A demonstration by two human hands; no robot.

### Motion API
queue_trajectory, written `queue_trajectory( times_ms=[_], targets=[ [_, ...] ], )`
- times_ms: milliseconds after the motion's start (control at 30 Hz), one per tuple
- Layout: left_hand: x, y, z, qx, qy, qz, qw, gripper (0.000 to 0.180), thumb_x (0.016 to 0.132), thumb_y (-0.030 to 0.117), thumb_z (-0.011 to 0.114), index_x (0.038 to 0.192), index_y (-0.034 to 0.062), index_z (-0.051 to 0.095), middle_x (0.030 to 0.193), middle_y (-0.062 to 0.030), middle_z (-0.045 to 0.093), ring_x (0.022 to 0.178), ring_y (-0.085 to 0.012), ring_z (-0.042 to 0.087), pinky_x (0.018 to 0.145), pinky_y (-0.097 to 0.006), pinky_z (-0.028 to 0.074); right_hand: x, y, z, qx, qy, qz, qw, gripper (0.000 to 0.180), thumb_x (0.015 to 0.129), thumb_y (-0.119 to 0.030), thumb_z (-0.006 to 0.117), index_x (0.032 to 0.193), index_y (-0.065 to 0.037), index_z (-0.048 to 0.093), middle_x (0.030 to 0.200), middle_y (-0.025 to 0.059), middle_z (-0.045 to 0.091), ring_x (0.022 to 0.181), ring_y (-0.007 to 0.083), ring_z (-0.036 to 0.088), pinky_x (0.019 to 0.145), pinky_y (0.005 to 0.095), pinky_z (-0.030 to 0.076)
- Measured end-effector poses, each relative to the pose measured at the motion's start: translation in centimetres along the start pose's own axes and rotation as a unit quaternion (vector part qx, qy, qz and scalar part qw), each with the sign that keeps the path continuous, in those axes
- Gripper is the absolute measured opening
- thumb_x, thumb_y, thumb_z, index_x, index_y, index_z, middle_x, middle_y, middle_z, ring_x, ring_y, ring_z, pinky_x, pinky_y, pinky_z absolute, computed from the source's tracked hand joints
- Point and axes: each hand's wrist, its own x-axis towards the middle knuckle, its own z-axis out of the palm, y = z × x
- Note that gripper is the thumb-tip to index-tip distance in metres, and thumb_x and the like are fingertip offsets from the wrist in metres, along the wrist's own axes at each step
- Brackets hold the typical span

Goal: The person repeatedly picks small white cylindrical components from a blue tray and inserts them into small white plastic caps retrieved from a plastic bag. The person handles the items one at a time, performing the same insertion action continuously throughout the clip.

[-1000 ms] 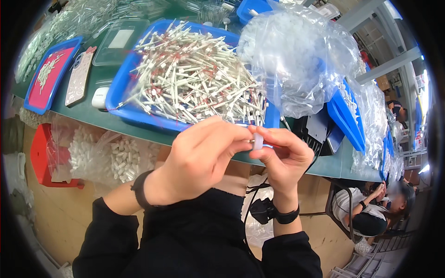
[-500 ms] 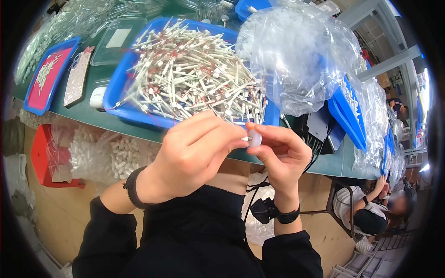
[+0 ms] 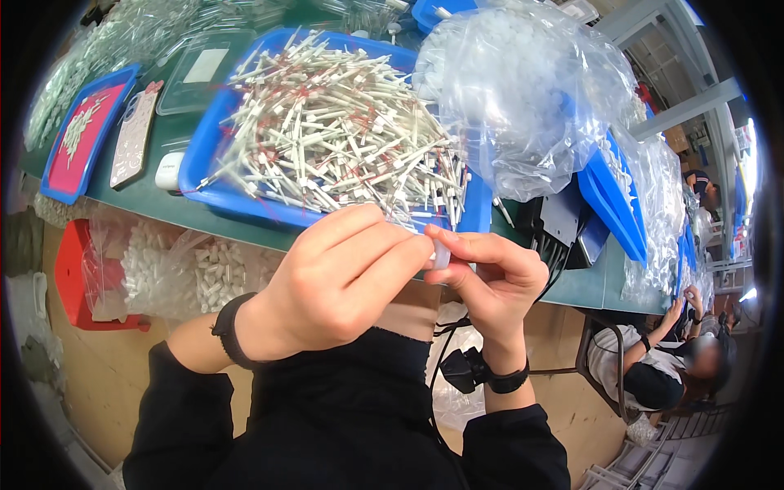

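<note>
My right hand (image 3: 500, 278) pinches a small translucent white cap (image 3: 442, 255) between thumb and fingertips. My left hand (image 3: 343, 273) is closed, its fingertips pressed against the cap's left side on a small white piece that they mostly hide. Both hands meet just in front of a blue tray (image 3: 196, 155) at the near table edge. Heaped in that tray are many thin white sticks (image 3: 327, 122) with fine red wires.
A clear plastic bag (image 3: 523, 98) full of white caps stands right of the tray. At the left lie a phone (image 3: 137, 135), a white case (image 3: 169, 171) and a smaller blue-rimmed tray (image 3: 90, 131). Another person (image 3: 637, 363) sits at the far right.
The cap has turned more edge-on and my left fingertips have closed up against it, covering the white tip that showed before. The person at the right has moved their arms.
</note>
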Motion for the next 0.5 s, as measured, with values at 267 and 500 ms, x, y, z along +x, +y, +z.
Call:
queue_trajectory(
  times_ms=[267,500],
  targets=[
    [-0.2,-0.1,-0.3,-0.021,-0.039,-0.054,0.998,0.024,0.07,-0.002,0.071,0.093,-0.0048,0.065,0.088,-0.0133,0.065,0.073,-0.0276,0.06,0.062,-0.035,0.048,0.2,-0.7,-1.2,-0.04,0.018,-0.013,0.999,0.025,0.072,0.004,0.075,0.096,0.004,0.069,0.095,0.0149,0.07,0.086,0.0196,0.068,0.077,0.0275,0.054],
    [0.4,-4.4,-3.4,0.124,-0.057,-0.159,0.978,0.026,0.076,0.004,0.071,0.1,0.0011,0.064,0.095,-0.0121,0.064,0.087,-0.0284,0.06,0.075,-0.037,0.047,3.8,-2.5,-15.6,-0.229,0.387,-0.156,0.88,0.032,0.091,-0.003,0.058,0.12,0.008,0.052,0.109,0.02,0.062,0.096,0.0235,0.064,0.088,0.0362,0.052]
  ],
)
